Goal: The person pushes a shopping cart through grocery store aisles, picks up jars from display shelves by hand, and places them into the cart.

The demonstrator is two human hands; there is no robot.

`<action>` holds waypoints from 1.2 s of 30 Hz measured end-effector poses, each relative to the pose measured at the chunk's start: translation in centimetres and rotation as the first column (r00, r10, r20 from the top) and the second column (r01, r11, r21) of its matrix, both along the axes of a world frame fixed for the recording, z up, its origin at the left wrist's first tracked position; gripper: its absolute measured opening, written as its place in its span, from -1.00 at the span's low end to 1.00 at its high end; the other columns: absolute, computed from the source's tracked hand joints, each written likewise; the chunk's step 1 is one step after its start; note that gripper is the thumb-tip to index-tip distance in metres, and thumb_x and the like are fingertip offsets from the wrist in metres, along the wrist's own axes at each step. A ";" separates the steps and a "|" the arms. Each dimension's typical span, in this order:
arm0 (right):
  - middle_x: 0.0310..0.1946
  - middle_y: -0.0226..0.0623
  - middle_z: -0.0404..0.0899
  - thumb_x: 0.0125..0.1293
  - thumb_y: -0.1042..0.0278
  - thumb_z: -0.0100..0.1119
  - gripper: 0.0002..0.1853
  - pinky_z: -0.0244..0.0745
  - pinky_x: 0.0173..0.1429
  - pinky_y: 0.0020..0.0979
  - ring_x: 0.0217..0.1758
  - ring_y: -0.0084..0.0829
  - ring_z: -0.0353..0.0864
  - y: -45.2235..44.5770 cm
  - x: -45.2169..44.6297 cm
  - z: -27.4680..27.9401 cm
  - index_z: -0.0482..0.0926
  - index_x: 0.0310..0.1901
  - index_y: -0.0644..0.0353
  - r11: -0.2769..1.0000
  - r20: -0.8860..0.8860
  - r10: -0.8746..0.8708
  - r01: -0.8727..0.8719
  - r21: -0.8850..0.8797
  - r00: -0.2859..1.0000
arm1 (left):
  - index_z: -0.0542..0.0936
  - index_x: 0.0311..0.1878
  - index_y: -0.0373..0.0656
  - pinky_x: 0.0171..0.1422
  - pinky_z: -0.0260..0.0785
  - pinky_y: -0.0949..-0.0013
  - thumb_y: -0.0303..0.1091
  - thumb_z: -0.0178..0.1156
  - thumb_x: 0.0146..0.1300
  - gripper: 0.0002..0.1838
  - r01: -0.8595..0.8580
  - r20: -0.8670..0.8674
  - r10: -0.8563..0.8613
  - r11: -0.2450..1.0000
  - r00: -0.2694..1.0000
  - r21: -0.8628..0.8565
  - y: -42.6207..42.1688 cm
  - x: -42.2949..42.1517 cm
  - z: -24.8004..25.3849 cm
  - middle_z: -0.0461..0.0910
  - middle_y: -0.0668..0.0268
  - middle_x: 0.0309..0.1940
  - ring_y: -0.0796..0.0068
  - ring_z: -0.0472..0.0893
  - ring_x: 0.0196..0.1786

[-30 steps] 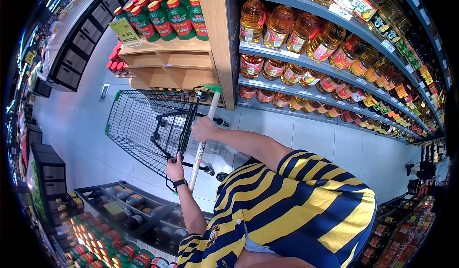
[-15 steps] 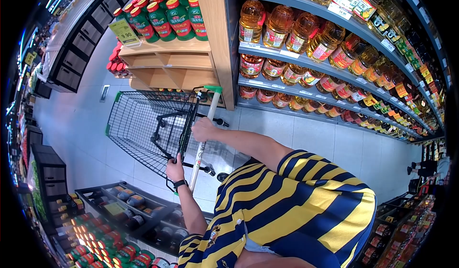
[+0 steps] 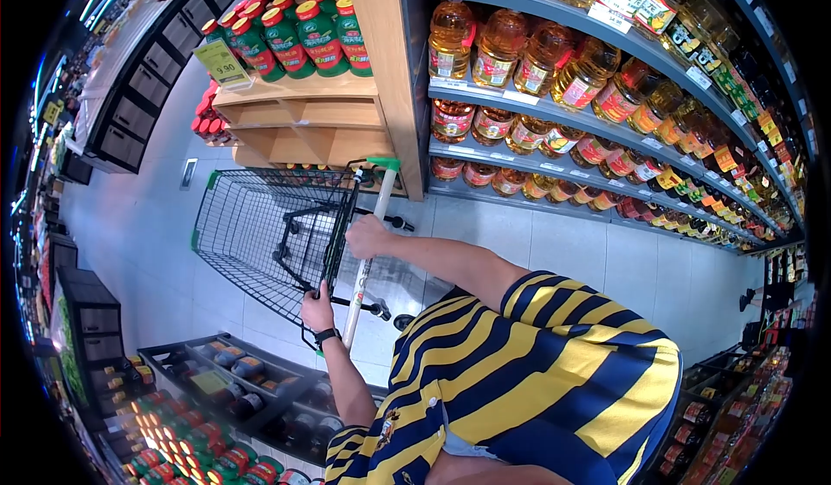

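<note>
A wire shopping cart (image 3: 251, 225) with green corner pieces stands in front of me; its mesh basket shows nothing inside. My right hand (image 3: 369, 236) is closed around the white handle bar (image 3: 357, 299), about midway along it. Beyond the bar, my left hand (image 3: 318, 310), with a black band on its wrist, is closed on the dark rear edge of the basket near the cart's other side. Its thumb lies along that edge, and some of its fingers are hidden.
Shelves of cooking oil bottles (image 3: 493, 52) rise on my right. Past their wooden end post, green-capped display jars (image 3: 320, 39) stand on a wooden rack (image 3: 303, 143) close beside the cart. A dark bin of bottles (image 3: 242, 368) lies on my left. Another person (image 3: 775, 294) is behind me.
The cart and both hands keep almost the same place in view. The shelves and jars have shifted very slightly. Both grips are unchanged.
</note>
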State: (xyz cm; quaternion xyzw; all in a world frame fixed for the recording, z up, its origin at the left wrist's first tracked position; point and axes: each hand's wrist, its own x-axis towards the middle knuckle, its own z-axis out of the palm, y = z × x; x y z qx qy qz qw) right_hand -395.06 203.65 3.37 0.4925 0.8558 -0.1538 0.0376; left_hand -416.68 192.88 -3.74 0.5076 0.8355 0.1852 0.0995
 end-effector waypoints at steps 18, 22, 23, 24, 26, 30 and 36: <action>-0.61 -0.28 0.64 -0.09 0.28 0.14 -0.86 0.48 -0.36 -0.26 -0.45 -0.27 0.68 -0.2 0.2 -0.7 0.66 -0.68 -0.01 0.997 -0.070 0.029 -0.024 0.071 0.997 | 0.72 -0.30 -0.19 -0.22 0.46 0.04 0.28 0.20 0.12 -0.39 -0.020 0.014 0.021 0.997 1.000 -0.078 0.2 0.5 0.8 0.68 0.06 -0.41 -0.01 0.66 -0.32; -0.56 -0.25 0.66 -0.09 0.27 0.16 -0.87 0.50 -0.32 -0.27 -0.41 -0.26 0.69 -0.3 0.2 -0.1 0.68 -0.63 0.02 0.999 -0.063 0.006 -0.003 0.050 0.998 | 0.72 -0.33 -0.20 -0.24 0.46 0.04 0.28 0.20 0.12 -0.40 -0.015 0.013 0.016 0.996 1.000 -0.084 0.1 0.3 0.7 0.68 0.06 -0.43 -0.02 0.66 -0.33; -0.50 -0.22 0.69 -0.07 0.27 0.18 -0.86 0.52 -0.25 -0.28 -0.34 -0.26 0.71 -0.3 0.2 0.3 0.71 -0.56 0.05 1.000 -0.043 0.002 -0.002 0.003 0.999 | 0.71 -0.34 -0.20 -0.25 0.46 0.04 0.27 0.21 0.12 -0.40 -0.007 0.014 0.008 0.996 1.000 -0.093 0.1 0.3 0.7 0.67 0.05 -0.43 -0.02 0.66 -0.33; -0.50 -0.22 0.69 -0.07 0.27 0.18 -0.86 0.52 -0.25 -0.28 -0.34 -0.26 0.71 -0.2 0.1 0.0 0.71 -0.56 0.05 1.000 -0.038 0.009 -0.009 0.005 0.999 | 0.71 -0.34 -0.20 -0.25 0.46 0.04 0.27 0.21 0.12 -0.40 -0.013 0.019 0.015 0.996 1.000 -0.090 0.1 0.3 0.8 0.67 0.05 -0.43 -0.02 0.66 -0.33; -0.52 -0.23 0.68 -0.07 0.28 0.18 -0.86 0.52 -0.27 -0.28 -0.36 -0.25 0.71 -0.2 0.0 -0.6 0.71 -0.58 0.06 0.999 -0.047 0.013 -0.011 0.039 0.999 | 0.71 -0.34 -0.21 -0.25 0.46 0.04 0.27 0.22 0.11 -0.40 -0.004 0.012 0.005 0.999 1.000 -0.051 0.0 0.3 0.8 0.67 0.04 -0.45 -0.02 0.65 -0.35; -0.54 -0.22 0.67 -0.07 0.29 0.18 -0.86 0.52 -0.28 -0.27 -0.38 -0.24 0.70 -0.4 0.0 -0.8 0.70 -0.59 0.06 0.995 -0.046 0.039 -0.035 0.089 0.998 | 0.71 -0.36 -0.22 -0.25 0.46 0.03 0.27 0.23 0.10 -0.39 -0.020 0.042 0.021 0.999 0.999 -0.033 -0.1 -0.1 0.1 0.66 0.04 -0.45 -0.02 0.65 -0.35; -0.57 -0.17 0.64 -0.01 0.21 0.08 -0.77 0.52 -0.33 -0.20 -0.42 -0.19 0.69 -1.1 -0.5 -0.7 0.66 -0.62 0.11 0.990 -0.085 0.053 -0.041 0.137 0.995 | 0.70 -0.36 -0.19 -0.25 0.46 0.02 0.30 0.22 0.08 -0.39 0.019 0.023 -0.020 1.000 1.000 0.019 -0.5 -1.4 -1.1 0.66 0.05 -0.46 -0.01 0.65 -0.34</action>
